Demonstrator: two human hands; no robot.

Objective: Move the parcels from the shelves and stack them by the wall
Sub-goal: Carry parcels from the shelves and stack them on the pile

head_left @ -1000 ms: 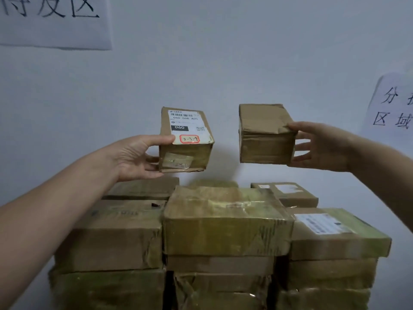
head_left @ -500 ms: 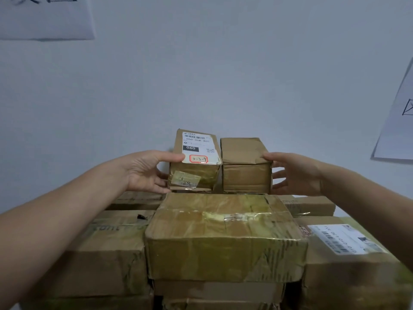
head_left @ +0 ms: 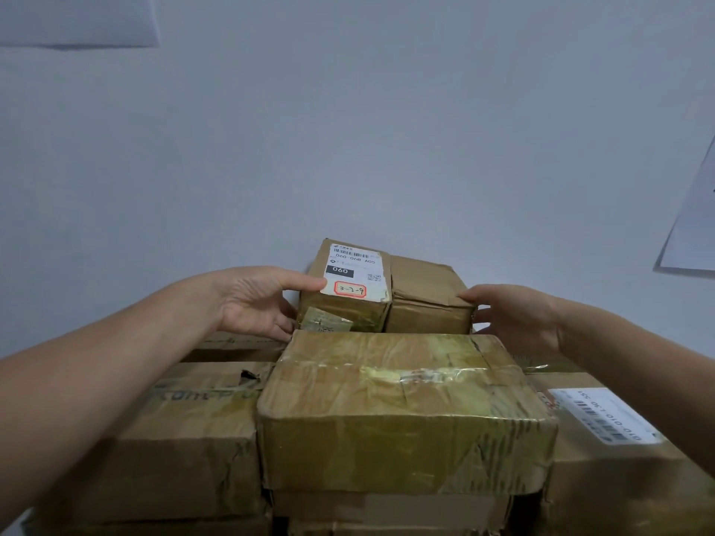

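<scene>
**Two small parcels held side by side at the far end of the stack**

Nearest, at centre: a large taped parcel (head_left: 406, 412), glossy with yellowish tape, lying on top of the stack. Just left of it and a little lower: a brown parcel (head_left: 185, 439) with a small tear in its top. Just right of it: a barcode parcel (head_left: 603, 458), its white label facing up.

Beyond these, on the left: the left hand (head_left: 255, 303), gripping the labelled small parcel (head_left: 348, 288), with the thumb across the near top edge beside the red-boxed number and the fingers (head_left: 280, 330) curled against the left side.

On the right: the right hand (head_left: 514, 319), holding the plain small parcel (head_left: 425, 299), with the thumb on the near right top corner and the fingers (head_left: 483, 313) against the right side, partly hidden behind the large taped parcel.

Between the hands: both small parcels upright, touching side to side, directly behind the large taped parcel. Bases hidden, so cannot tell what carries them.

Farthest: the pale wall (head_left: 348, 129), close behind the small parcels, contact unclear. High on the left a paper sheet (head_left: 77, 17), and at the right edge a second sheet (head_left: 692, 226).
</scene>
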